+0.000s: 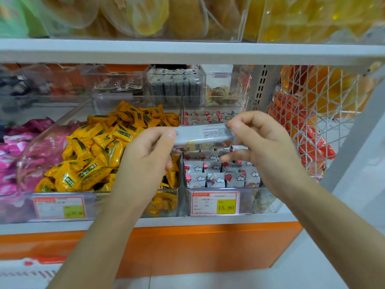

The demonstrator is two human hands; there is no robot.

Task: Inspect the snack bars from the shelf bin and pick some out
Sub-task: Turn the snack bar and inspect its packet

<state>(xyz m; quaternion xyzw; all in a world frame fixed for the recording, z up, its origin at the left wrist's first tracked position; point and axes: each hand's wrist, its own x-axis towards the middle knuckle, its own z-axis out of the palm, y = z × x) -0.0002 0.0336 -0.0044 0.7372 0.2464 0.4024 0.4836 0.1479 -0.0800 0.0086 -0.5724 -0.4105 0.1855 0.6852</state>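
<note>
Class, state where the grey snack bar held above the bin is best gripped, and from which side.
Pinch the snack bar by its two short ends, one from each side, as the left hand and right hand do. It is long, flat and level; end grips leave its printed face readable.

Yellow packets [100, 151] heaped beside pink packets [25, 147]; orange bags [302, 130] nearby.

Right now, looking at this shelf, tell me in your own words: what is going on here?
A person holds one grey snack bar by its ends, the left hand gripping one end and the right hand pinching the other, with the printed label facing the camera. The bar is held over the clear bin of grey cloud-printed bars, beside the yellow packets.
</note>
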